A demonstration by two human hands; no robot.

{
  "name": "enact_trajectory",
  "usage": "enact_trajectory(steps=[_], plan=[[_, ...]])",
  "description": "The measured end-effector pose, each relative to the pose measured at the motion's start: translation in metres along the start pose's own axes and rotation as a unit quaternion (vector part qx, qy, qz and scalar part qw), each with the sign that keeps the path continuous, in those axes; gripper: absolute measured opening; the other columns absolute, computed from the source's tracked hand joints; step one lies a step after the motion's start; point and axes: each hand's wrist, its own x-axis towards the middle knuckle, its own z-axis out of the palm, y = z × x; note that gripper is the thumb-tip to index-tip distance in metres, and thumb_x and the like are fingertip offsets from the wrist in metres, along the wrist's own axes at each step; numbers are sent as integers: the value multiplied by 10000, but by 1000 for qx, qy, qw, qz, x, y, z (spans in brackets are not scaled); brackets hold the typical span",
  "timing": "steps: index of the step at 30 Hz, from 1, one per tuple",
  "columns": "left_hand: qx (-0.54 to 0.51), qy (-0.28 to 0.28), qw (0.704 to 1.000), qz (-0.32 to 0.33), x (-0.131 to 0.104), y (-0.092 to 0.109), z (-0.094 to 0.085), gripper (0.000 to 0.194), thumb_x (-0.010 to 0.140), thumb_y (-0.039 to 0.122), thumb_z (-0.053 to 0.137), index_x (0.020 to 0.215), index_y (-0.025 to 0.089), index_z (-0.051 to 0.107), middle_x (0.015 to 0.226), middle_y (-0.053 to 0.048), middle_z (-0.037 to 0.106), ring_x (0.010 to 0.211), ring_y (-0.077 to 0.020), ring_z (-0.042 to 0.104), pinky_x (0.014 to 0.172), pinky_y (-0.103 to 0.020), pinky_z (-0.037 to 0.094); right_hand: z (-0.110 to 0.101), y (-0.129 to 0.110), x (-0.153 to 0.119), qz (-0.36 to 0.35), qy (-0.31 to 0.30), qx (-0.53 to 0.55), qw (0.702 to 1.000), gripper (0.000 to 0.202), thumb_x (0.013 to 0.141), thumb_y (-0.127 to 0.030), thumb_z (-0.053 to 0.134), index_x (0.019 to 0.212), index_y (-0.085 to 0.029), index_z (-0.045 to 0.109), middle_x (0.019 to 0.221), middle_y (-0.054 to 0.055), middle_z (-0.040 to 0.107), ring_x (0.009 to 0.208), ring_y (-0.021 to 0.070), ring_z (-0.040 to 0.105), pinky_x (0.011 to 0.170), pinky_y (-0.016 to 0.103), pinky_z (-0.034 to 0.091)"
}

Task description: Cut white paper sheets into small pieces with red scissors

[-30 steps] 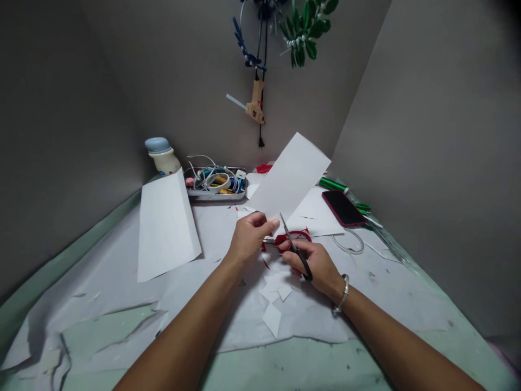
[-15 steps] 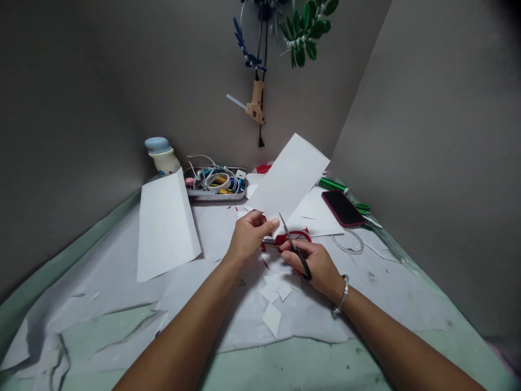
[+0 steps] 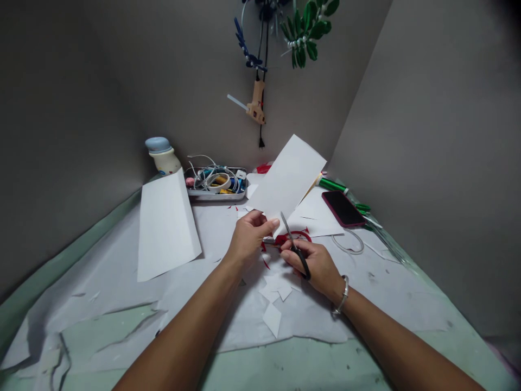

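Observation:
Between thumb and fingers, my left hand (image 3: pixel 253 232) pinches the lower end of a white sheet of paper (image 3: pixel 290 174), which slants up and away to the right. My right hand (image 3: pixel 315 265) grips a pair of black-handled scissors (image 3: pixel 300 255), whose blades point up at the paper's lower right edge. Whether the blades are parted I cannot tell. Behind and below the hands lies a second pair of scissors with red handles (image 3: pixel 299 235), partly covered. Several small white paper cuttings (image 3: pixel 272 319) lie on the table beneath my hands.
A folded white sheet (image 3: pixel 166 228) stands at the left. Behind it are a lidded jar (image 3: pixel 163 155) and a metal tray (image 3: pixel 215 196) of cords and tape. A phone (image 3: pixel 342 208) and a white cable (image 3: pixel 352 247) lie right. A glue gun (image 3: pixel 256 103) hangs on the wall.
The sheet's far end has tilted slightly left, and a yellowish edge now shows along its right side. The scissors' blades have shifted slightly right at the paper's edge.

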Motion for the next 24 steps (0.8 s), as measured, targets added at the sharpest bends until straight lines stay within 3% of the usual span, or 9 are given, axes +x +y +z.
enact_trajectory(steps=[6,10,17,24], plan=[[-12,6,1000,5,2,1,-2,324,641,330,726,581,173,450,563,56,430,545,-84,404,536,-225,321,-2,0,-1,18,-18,40,999,197,754,-373,645,801,-187,601,543,-51,467,467,97,421,446,215,325],[30,1,1000,9,3,3,-4,302,666,319,707,582,167,460,553,58,435,534,-81,399,528,-227,308,-11,-13,0,21,-63,49,997,230,774,-393,617,832,-173,582,567,-49,476,484,92,419,458,212,337],[19,-42,999,-18,3,7,-9,260,665,278,710,628,160,481,582,59,451,544,-77,402,541,-228,306,-50,-51,1,85,-161,-122,976,298,786,-468,596,793,-172,633,533,-39,506,479,87,431,475,210,319],[12,-81,996,-35,0,11,-6,187,657,258,701,684,156,546,605,49,481,553,-83,420,552,-231,314,-75,-60,0,108,-235,-196,946,345,800,-518,568,825,-188,663,535,-29,523,496,104,469,515,230,340]])
